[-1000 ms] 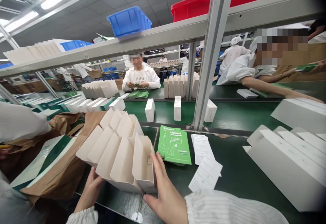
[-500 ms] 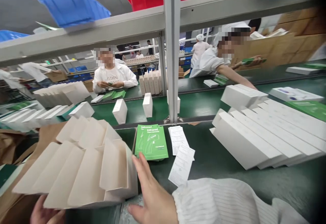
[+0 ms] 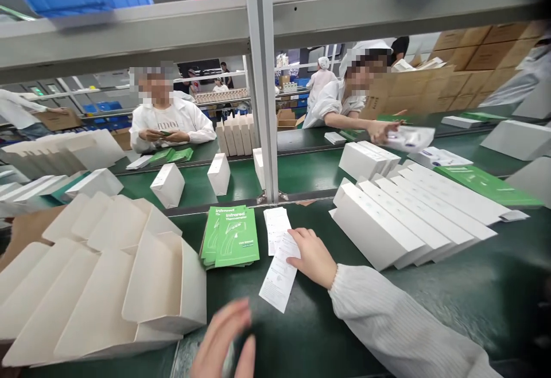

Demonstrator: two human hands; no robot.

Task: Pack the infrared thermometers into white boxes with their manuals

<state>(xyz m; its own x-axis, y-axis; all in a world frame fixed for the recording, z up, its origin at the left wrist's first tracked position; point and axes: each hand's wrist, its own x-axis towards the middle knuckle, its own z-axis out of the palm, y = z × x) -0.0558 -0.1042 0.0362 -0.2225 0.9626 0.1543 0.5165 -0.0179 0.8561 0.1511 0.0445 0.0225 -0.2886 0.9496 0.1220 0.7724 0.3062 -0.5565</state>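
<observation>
My right hand (image 3: 315,256) has its fingertips on a printed white slip (image 3: 278,279), its thumb and fingers at the slip's upper right edge. Another stack of slips (image 3: 276,226) lies just behind. Green booklets (image 3: 236,237) are piled left of the slips. My left hand (image 3: 224,341), a little blurred, is raised at the bottom centre with fingers apart and nothing in it. Open white boxes (image 3: 103,286) stand in rows to its left.
Closed white boxes (image 3: 387,223) lean in a row at the right. A metal post (image 3: 262,80) rises behind the booklets. Single boxes (image 3: 167,184) stand on the green belt (image 3: 196,191). Across it, two people in white work; one holds a white package (image 3: 408,138).
My right hand has moved from beside the open boxes to the slip. My left hand has let go of the open boxes and come to the bottom centre. The view has shifted right.
</observation>
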